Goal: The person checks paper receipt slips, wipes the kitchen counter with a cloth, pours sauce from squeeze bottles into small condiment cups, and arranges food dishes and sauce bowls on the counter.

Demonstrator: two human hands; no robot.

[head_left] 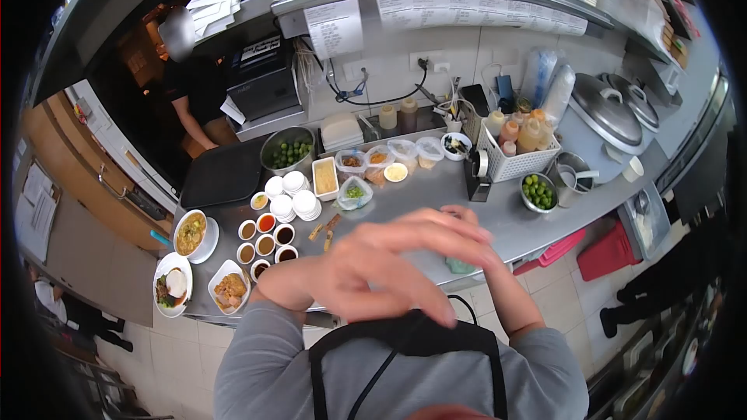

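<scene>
My left hand (381,264) is raised before my chest, slightly blurred, its fingers spread and nothing in them. My right hand (476,235) is at its fingertips, largely covered by it; whether it holds anything is hidden. Beyond them on the steel counter (420,194) are a bag of chopped greens (355,193) and a small bowl of pale yellow food (395,172). Thin brown-and-yellow pieces (330,231) lie left of my left hand. Small sauce cups (265,244) stand further left, below stacked white lids (305,204). A bit of green cloth (461,265) shows under my hands.
Filled dishes (229,291) stand at the counter's left end. A pot of green limes (288,150), a black tray (222,171) and a white bottle basket (517,163) line the back. A person (191,97) stands behind the left end; another person's dark-clothed legs (669,264) are at right.
</scene>
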